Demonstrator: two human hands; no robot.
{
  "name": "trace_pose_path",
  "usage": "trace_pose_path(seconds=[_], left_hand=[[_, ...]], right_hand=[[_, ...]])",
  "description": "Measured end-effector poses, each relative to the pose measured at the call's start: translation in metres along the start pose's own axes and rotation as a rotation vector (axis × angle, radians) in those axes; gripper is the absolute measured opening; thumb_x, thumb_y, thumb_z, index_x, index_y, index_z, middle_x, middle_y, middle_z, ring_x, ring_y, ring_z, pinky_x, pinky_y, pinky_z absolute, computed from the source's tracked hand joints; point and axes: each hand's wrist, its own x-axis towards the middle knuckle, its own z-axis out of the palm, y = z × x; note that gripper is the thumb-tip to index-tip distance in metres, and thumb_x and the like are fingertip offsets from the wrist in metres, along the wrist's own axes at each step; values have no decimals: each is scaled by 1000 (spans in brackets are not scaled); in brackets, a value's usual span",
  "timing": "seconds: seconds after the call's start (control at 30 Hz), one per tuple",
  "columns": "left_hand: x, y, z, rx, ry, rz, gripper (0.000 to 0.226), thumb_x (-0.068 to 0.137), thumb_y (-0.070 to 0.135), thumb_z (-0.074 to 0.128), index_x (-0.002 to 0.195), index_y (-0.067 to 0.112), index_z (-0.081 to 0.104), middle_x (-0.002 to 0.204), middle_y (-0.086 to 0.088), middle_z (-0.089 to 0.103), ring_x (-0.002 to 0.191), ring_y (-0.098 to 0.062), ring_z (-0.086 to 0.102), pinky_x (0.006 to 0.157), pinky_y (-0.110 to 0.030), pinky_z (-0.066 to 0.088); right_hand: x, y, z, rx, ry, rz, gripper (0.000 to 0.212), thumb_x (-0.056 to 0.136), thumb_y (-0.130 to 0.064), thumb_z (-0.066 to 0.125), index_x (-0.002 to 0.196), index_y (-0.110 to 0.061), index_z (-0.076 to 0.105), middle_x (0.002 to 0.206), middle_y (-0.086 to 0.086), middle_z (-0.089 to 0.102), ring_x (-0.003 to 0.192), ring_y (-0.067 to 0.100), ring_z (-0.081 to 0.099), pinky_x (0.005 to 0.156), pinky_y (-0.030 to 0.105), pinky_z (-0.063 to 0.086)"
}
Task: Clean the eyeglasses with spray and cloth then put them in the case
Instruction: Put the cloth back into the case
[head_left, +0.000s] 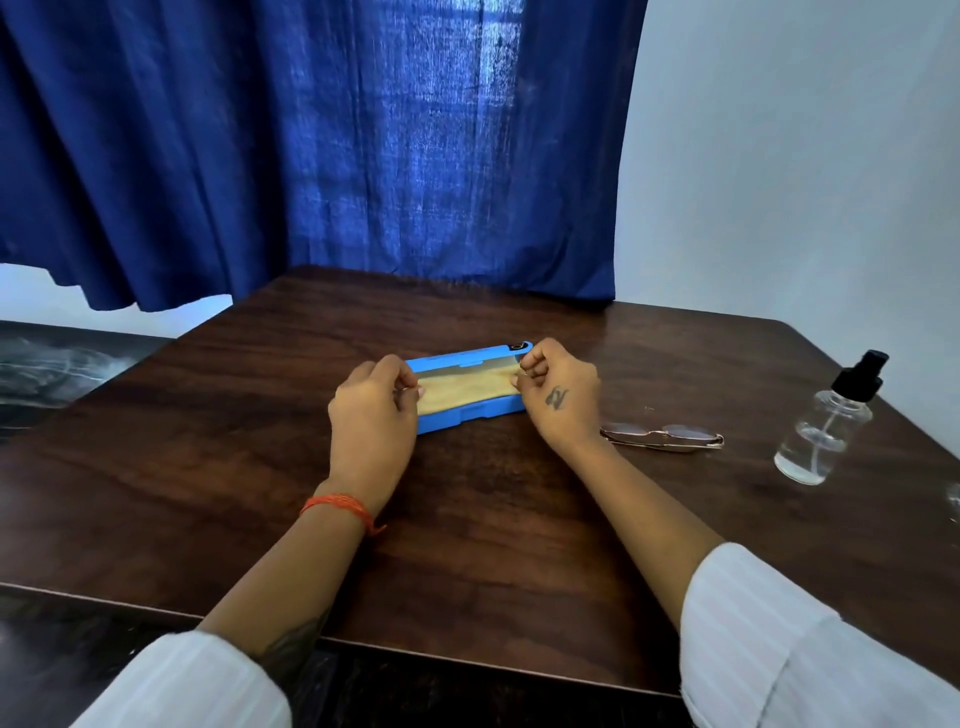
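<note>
Pinching the tan cloth (457, 391) at each end: left hand (371, 410) and right hand (558, 397), both grips curled on the fabric, stretched flat over the open blue case (467, 418) at mid-worktop (467, 519). Eyeglasses (662, 435) lie folded on the worktop just right of the right wrist, outside the case. Spray bottle (826, 423) stands well apart at the right, cap on, partly filled. Whether the lenses are already sprayed or wiped cannot be read from here. Judged stage: either early, with the cloth coming out, or late, with it being packed. Glasses are not yet cased.
</note>
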Motion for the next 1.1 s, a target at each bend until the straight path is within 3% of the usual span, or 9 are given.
trace_pose_path(seconds=[0.17, 0.3, 0.37, 0.47, 0.63, 0.8, 0.9, 1.0, 1.1], left_hand=[[-1, -1, 3, 20, -6, 55, 11, 78, 7, 68, 73, 6, 58, 70, -10, 62, 63, -21, 54, 60, -31, 41], [-4, 1, 3, 53, -40, 30, 5, 77, 6, 68, 79, 3, 64, 81, -16, 65, 78, -32, 59, 67, -34, 41], [-5, 3, 0, 80, -20, 54, 9, 78, 3, 67, 86, 1, 66, 89, -19, 64, 84, -35, 59, 73, -39, 45], [-10, 4, -4, 133, -67, 265, 8, 77, 2, 65, 84, 4, 68, 85, -15, 67, 77, -35, 62, 71, -44, 49], [-17, 0, 1, 480, -313, 304, 31, 88, 36, 54, 110, 17, 62, 105, -4, 68, 97, -25, 61, 87, -42, 30], [-15, -3, 4, 684, -428, 275, 54, 89, 58, 33, 121, 20, 53, 123, -1, 62, 131, -21, 36, 101, -50, 19], [-13, 0, -4, 536, -360, 361, 43, 87, 48, 48, 111, 16, 63, 114, -4, 67, 118, -26, 51, 95, -46, 31], [-1, -1, -16, 252, -110, 385, 21, 81, 27, 62, 93, 12, 71, 97, -9, 69, 90, -33, 61, 73, -46, 49], [18, -7, -18, 263, -190, 320, 30, 87, 29, 59, 116, 21, 62, 124, -10, 55, 112, -33, 49, 84, -50, 44]], right_hand=[[-7, 0, 2, -128, 29, -151, 3, 80, -6, 65, 82, -7, 64, 83, 8, 68, 78, 22, 63, 72, 30, 47], [-19, -5, 0, -220, 41, -348, 12, 80, -1, 61, 87, 0, 71, 87, 15, 66, 83, 31, 60, 78, 36, 50], [-27, -9, 1, -223, -50, -470, 13, 81, -4, 61, 88, 0, 72, 86, 16, 68, 82, 33, 61, 79, 37, 51], [-32, -9, 5, -240, -274, -483, 28, 90, -20, 57, 114, -7, 63, 103, 14, 68, 99, 31, 59, 87, 35, 46], [-33, -8, 4, -242, -313, -456, 31, 93, -31, 51, 117, -13, 58, 105, 11, 67, 100, 28, 58, 82, 35, 44], [-33, -10, 4, -274, -318, -448, 35, 93, -40, 47, 116, -15, 56, 103, 8, 67, 96, 25, 59, 77, 34, 45], [-32, -10, 4, -300, -307, -454, 36, 92, -43, 47, 115, -16, 56, 100, 7, 68, 93, 24, 59, 76, 33, 44], [-33, -8, 4, -262, -328, -451, 35, 93, -38, 48, 119, -16, 56, 105, 7, 67, 99, 25, 58, 82, 32, 42], [-34, -7, 2, -205, -362, -433, 34, 94, -33, 49, 124, -17, 55, 114, 7, 66, 107, 25, 55, 91, 32, 41]])
